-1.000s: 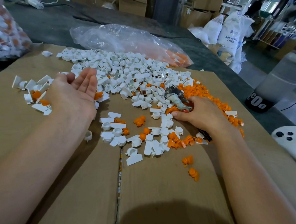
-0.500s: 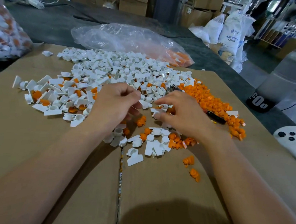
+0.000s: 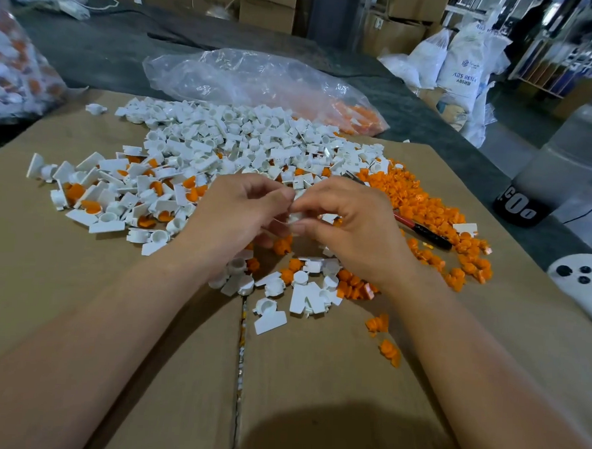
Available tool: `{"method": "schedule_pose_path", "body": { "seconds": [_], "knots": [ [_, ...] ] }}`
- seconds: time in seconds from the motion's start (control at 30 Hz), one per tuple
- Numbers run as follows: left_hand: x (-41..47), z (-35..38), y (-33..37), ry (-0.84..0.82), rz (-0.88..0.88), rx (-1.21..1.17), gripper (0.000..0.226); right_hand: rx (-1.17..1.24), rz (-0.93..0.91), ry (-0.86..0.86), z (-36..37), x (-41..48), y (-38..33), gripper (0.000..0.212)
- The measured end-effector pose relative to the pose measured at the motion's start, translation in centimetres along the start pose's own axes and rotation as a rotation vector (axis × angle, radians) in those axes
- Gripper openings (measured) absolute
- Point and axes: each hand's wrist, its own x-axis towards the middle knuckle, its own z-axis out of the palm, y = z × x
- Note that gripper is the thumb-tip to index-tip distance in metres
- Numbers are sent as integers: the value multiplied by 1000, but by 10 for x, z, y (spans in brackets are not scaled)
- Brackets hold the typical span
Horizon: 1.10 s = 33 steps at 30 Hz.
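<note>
My left hand and my right hand meet above the middle of the cardboard sheet. Both pinch one small white plastic part between fingertips; most of it is hidden by the fingers. A big heap of white plastic parts lies behind the hands. Orange plastic pieces form a pile to the right. On the left lie white parts with orange pieces fitted in them. Loose white and orange pieces lie just below my hands.
A red-and-black handled tool lies among the orange pieces at right. A clear plastic bag with orange pieces sits behind the heap. Another bag is at far left. A white device sits at the right edge.
My left hand came from the left pile to the centre. My right hand left the tool and orange pile, and both hands now meet on a white part, slightly higher than before.
</note>
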Motion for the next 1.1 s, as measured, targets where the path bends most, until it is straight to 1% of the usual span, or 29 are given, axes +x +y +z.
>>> {"method": "schedule_pose_path", "body": {
  "seconds": [0.07,0.13,0.2,0.27,0.33,0.37,0.4,0.57,0.63,0.77,0.87,0.97,1.1],
  "knots": [
    [1,-2,0,-24,-1,-25,12,22,-40,16,3,-1,-4,15],
    [3,-4,0,-54,-21,-58,12,54,-32,35,4,-1,-4,14],
    [3,-6,1,-64,-35,-96,11,126,31,33,5,-1,-4,15],
    [4,-6,0,-31,-45,-154,16,156,115,48,6,-1,-2,17],
    [6,-7,0,16,-52,-196,22,119,178,76,6,0,0,10],
    [7,-7,-1,35,-51,-199,24,85,195,61,6,1,1,4],
    [8,-7,-1,49,-48,-199,26,43,203,21,6,2,1,4],
    [8,-7,-1,86,-45,-204,23,-192,212,-341,13,3,5,30],
    [8,-8,-1,95,-52,-209,21,-242,198,-398,15,4,5,30],
    [9,-7,-2,91,-63,-222,18,-185,233,-358,13,3,5,22],
    [9,-6,-1,72,-84,-231,17,-56,278,-241,10,2,4,17],
    [8,-5,0,58,-113,-250,18,92,304,-70,4,2,1,22],
    [5,-5,1,38,-113,-255,22,173,311,3,0,0,-2,29]
  ]
}}
